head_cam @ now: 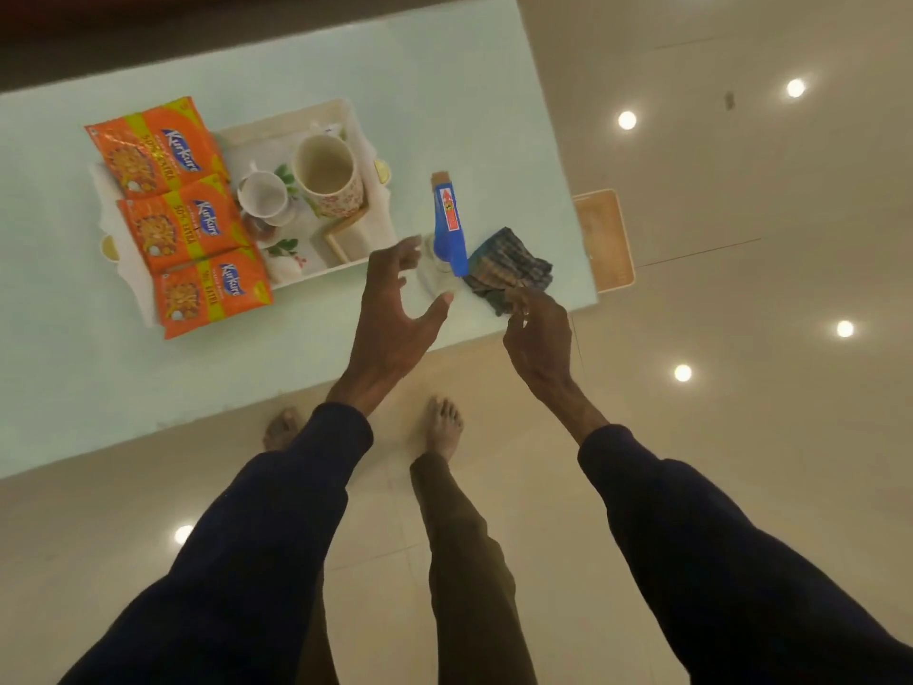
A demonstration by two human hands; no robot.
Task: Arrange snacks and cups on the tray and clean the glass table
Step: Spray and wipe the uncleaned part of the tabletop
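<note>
On the glass table (pixel 99 368) a white tray (pixel 346 118) holds three orange snack packets (pixel 185 220), a tall flowered cup (pixel 330 173) and a small white cup (pixel 264 196). To the right of the tray stands a clear spray bottle with a blue head (pixel 448 224). A folded checked cloth (pixel 509 269) lies beside it at the table's right end. My left hand (pixel 395 309) is spread open just in front of the bottle, fingers apart, holding nothing. My right hand (pixel 536 333) touches the near edge of the cloth with curled fingertips; whether it pinches the cloth is unclear.
A wooden-topped stool or small stand (pixel 605 239) sits on the floor past the table's right edge. Glossy beige floor tiles (pixel 716 437) reflect ceiling lights. My bare feet (pixel 442 427) stand at the table's near edge.
</note>
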